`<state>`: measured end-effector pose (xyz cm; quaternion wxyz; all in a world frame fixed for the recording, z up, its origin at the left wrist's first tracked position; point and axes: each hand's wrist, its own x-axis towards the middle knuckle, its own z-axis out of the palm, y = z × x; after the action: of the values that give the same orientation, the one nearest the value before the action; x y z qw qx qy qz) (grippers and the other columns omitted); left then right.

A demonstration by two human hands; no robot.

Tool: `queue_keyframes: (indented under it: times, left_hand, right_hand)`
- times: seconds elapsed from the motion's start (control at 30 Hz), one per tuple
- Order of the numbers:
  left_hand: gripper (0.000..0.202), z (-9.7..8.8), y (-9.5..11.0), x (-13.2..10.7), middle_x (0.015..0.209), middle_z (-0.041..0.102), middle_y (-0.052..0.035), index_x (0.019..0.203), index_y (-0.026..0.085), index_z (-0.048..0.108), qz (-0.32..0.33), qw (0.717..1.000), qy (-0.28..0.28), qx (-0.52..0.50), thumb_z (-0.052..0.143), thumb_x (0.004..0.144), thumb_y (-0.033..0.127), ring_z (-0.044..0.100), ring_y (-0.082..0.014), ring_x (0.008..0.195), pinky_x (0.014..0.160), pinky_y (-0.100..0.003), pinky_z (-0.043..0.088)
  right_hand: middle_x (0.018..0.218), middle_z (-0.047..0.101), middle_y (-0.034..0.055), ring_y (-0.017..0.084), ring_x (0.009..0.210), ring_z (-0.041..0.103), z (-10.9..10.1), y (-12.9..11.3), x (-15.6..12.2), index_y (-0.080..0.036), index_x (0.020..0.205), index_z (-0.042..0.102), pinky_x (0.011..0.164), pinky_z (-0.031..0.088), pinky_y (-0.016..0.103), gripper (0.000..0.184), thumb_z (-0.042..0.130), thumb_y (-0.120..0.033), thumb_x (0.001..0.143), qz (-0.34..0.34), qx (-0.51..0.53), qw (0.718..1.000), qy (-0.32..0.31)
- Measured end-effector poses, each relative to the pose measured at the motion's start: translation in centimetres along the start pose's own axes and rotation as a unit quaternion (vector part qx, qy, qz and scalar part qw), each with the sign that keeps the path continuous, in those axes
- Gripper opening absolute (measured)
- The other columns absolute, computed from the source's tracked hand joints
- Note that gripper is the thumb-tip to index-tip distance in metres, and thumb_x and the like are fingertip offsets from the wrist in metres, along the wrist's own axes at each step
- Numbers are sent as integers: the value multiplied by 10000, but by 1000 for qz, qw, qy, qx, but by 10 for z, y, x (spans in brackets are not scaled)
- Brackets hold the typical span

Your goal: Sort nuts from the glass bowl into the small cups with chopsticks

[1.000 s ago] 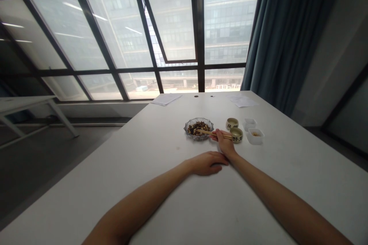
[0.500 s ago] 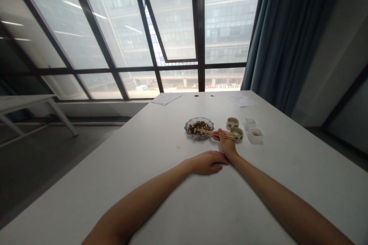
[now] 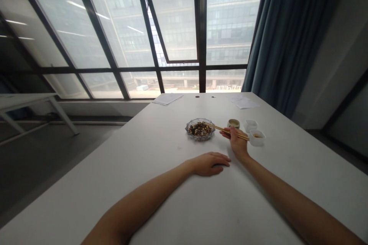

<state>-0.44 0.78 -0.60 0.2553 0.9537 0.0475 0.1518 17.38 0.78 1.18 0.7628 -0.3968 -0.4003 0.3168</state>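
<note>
There are two hands (image 3: 211, 164), two chopsticks (image 3: 217, 127), one glass bowl (image 3: 198, 138), one visible cup (image 3: 234, 122), two plastic containers (image 3: 257, 142) and two tables (image 3: 201, 206).

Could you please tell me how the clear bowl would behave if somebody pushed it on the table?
The clear bowl has faceted-looking walls, so it is probably stiff. Being wide and low, it would likely slide across the white table rather than tip. The loose small pieces inside may shift if the push is sudden.

2 arms (image 3: 143, 196) reach forward, left hand (image 3: 209, 164) palm down, right hand (image 3: 237, 143) curled in a grip.
</note>
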Motion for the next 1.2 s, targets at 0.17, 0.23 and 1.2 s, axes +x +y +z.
queue_keyframes:
  times: [0.17,0.23,1.2]
  left_hand:
    - [384,-1,1,1,1443,616,-83,1326,240,633,-3,1000,5,-3,547,952,214,550,-210,1364,1188,-355,394]
    - [376,-1,1,1,1434,622,-84,1316,242,640,-5,1000,7,-5,552,952,213,554,-207,1360,1186,-354,396]
    - [400,1,0,2,1445,612,-78,1327,243,633,1,1000,-1,-2,542,940,202,557,-215,1355,1191,-352,393]
  right_hand:
    - [834,778,131,278,727,780,-36,-31,3,-132,845,751,709,667,393,492,717,-623,834,-21,-40,999,6]
    - [851,781,137,285,721,779,-56,-41,4,-135,842,753,702,667,399,489,719,-623,831,-29,-53,998,15]
    - [742,763,113,246,639,764,7,11,12,-133,803,715,593,642,320,589,672,-721,797,5,-116,993,-38]
